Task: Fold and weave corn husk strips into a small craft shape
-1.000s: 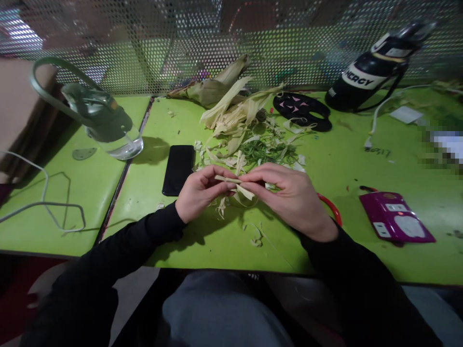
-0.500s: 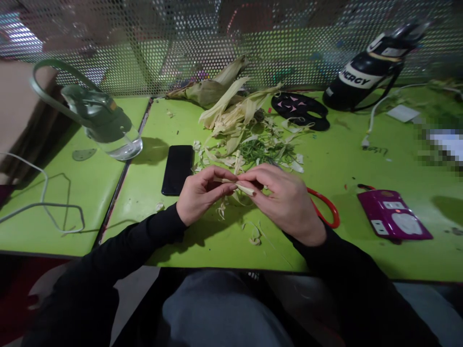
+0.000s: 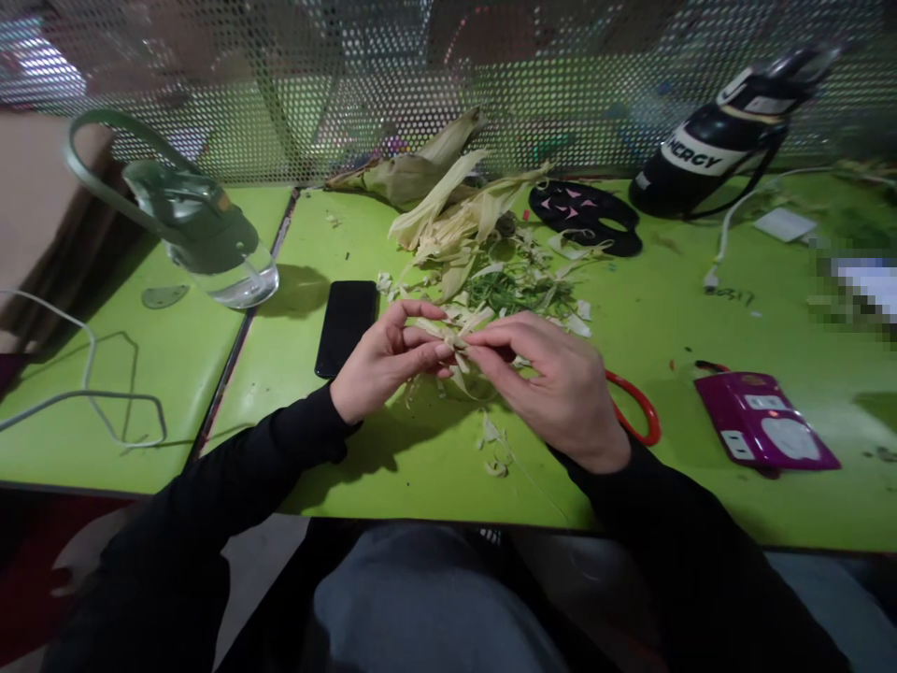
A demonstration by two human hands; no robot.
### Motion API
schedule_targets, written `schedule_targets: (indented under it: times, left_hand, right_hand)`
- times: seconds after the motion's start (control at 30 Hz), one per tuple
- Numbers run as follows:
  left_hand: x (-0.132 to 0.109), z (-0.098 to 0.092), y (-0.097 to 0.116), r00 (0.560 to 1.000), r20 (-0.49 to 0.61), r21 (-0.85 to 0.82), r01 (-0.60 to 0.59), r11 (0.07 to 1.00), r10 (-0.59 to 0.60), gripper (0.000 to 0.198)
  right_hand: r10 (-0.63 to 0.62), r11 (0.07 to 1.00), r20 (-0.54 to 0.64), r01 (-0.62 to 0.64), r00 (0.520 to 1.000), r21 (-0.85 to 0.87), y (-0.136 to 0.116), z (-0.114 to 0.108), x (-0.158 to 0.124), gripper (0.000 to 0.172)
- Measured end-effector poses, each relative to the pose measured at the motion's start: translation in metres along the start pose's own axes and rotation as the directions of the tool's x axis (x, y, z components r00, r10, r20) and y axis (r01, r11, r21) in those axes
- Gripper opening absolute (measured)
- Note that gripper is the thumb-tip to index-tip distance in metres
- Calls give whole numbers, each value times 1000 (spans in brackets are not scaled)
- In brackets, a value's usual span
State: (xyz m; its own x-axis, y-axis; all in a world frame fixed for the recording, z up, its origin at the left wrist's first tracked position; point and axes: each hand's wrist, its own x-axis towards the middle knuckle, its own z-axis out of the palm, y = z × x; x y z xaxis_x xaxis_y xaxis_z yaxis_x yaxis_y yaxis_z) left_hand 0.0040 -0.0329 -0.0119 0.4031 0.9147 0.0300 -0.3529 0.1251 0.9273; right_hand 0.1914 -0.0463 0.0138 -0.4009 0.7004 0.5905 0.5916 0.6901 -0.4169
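Between my hands is a small piece made of pale husk strips (image 3: 457, 342), its strips spreading outward. My left hand (image 3: 393, 360) pinches its left side between thumb and fingers. The fingertips of my right hand (image 3: 553, 383) close on its right side. Just beyond my hands lies a heap of dry corn husks (image 3: 448, 229) with thin green strands (image 3: 501, 292) and small scraps. Nearer the table's front edge, a few curled husk scraps (image 3: 496, 463) rest on the green table (image 3: 420, 481).
A black phone (image 3: 347, 327) and a green-topped bottle (image 3: 203, 234) stand to the left. Rightward are a red loop (image 3: 648, 411), a purple power socket (image 3: 767, 421), a black bottle (image 3: 701, 154) and a black palette-shaped object (image 3: 585, 215). A mesh screen (image 3: 392, 75) borders the back.
The husk piece between my fingers has turned, and its spread strips now show. My left hand has shifted slightly left; a pale scrap has appeared on the table below my hands.
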Motion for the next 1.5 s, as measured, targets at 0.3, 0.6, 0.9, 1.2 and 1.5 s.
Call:
schedule_targets:
  times: [0.3, 0.6, 0.9, 1.2, 1.5]
  left_hand:
    - [2, -4, 0, 1000, 5, -9, 6, 1000, -6, 32]
    - [-4, 3, 1, 999, 23, 153, -48, 987, 45, 32]
    - [-8, 7, 3, 996, 52, 93, -72, 993, 67, 30]
    - [-6, 1, 4, 995, 96, 72, -39, 997, 32, 25]
    - [-9, 2, 1, 980, 156, 222, -154, 963, 121, 19]
  right_hand:
    - [0, 999, -97, -5, 995, -51, 2, 4, -1, 9]
    - [-36, 994, -53, 31, 998, -102, -2, 6, -2, 9]
    - [-140, 986, -89, 130, 986, -107, 0, 7, -3, 7]
    - [-198, 972, -98, 182, 975, -152, 1, 6, -2, 7]
    - [93, 983, 173, -118, 981, 140, 1, -11, 4, 7]
